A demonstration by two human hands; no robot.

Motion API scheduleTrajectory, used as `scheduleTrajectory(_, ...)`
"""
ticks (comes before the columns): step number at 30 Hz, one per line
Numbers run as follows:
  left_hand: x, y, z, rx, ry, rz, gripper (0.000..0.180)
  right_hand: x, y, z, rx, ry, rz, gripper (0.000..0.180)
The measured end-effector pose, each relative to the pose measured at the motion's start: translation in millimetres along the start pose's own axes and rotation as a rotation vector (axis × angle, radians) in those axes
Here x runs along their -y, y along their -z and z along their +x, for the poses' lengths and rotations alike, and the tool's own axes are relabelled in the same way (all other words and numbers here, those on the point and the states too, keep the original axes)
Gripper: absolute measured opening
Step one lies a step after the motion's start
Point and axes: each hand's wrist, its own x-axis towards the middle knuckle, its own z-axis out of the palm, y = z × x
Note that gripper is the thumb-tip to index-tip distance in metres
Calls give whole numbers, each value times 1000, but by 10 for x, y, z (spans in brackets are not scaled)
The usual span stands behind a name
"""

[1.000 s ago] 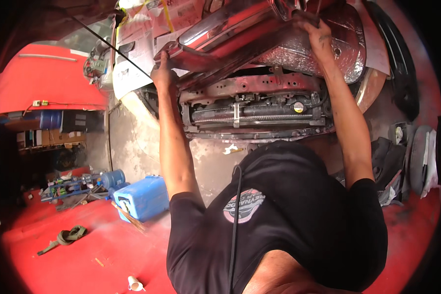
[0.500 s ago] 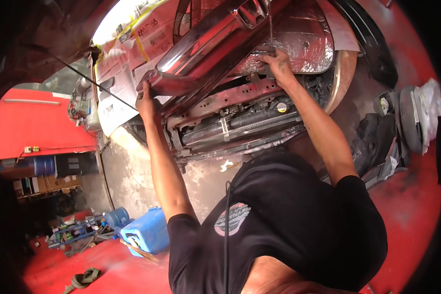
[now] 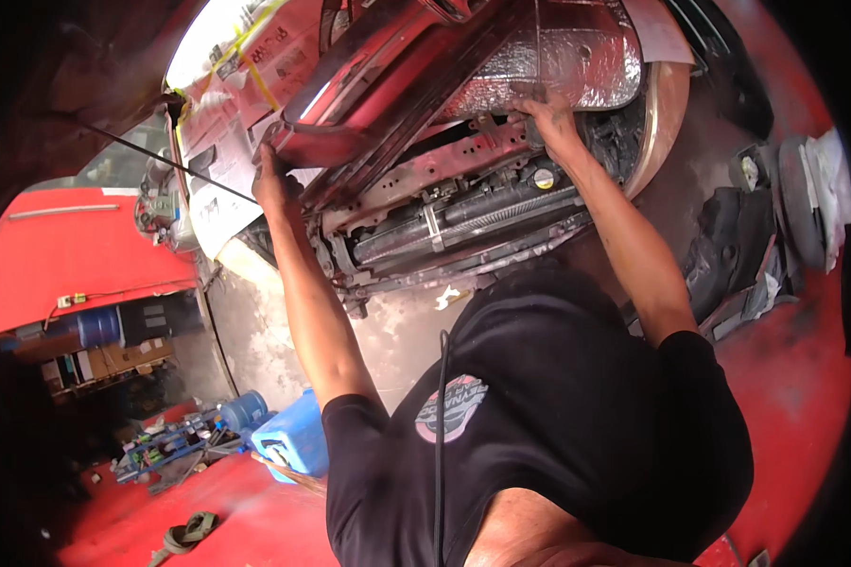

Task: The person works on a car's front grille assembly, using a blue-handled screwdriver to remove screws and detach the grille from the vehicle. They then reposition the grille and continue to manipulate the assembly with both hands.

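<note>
My left hand [image 3: 276,187] is closed on the lower left end of a long, glossy car grille [image 3: 388,90] with a chrome bar and a badge. The grille slants up to the right above the open front of a car. My right hand [image 3: 550,123] is closed around a small dark thing [image 3: 529,92] from which a thin upright line rises; I cannot make out what it is. Beneath lies the bare radiator support [image 3: 435,170] with the radiator [image 3: 463,227] in front of me. A silvery foil sheet [image 3: 586,66] lies behind my right hand.
Newspaper masking [image 3: 246,104] with yellow tape covers the car's left side. A thin rod [image 3: 161,153] crosses at left. Black panels [image 3: 728,241] lean at right. A blue container [image 3: 298,439], a rack of bottles [image 3: 175,444] and a strap [image 3: 187,535] are at lower left.
The grille has shifted a little left and up, its badge now nearer the top edge. My left hand goes slightly left with it; my right hand is a little further right. The view has tilted slightly.
</note>
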Motion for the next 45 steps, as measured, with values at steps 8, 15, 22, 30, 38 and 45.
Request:
scheduleTrajectory(8, -18, -34, 205, -52, 65, 5, 50, -182, 278, -48, -1, -27, 18, 25)
scheduleTrajectory(15, 11, -24, 335, -53, 109, -34, 57, -226, 355, -62, 83, 32, 19, 20)
scheduleTrajectory(22, 59, -18, -136, -13, -44, -139, 46, 187, 15, -201, 27, -17, 3, 36)
scheduleTrajectory(30, 293, -31, -1004, -175, -458, 191, 41, 717, -51, -251, 47, 131, 62, 62)
scheduleTrajectory(38, 776, -113, -2249, 111, -535, 139, 45, 693, 336, -437, -48, -131, 183, 45)
scheduleTrajectory(45, 1134, -122, -2491, 107, -350, 164, 61, 321, 355, -557, -49, -137, 68, 40)
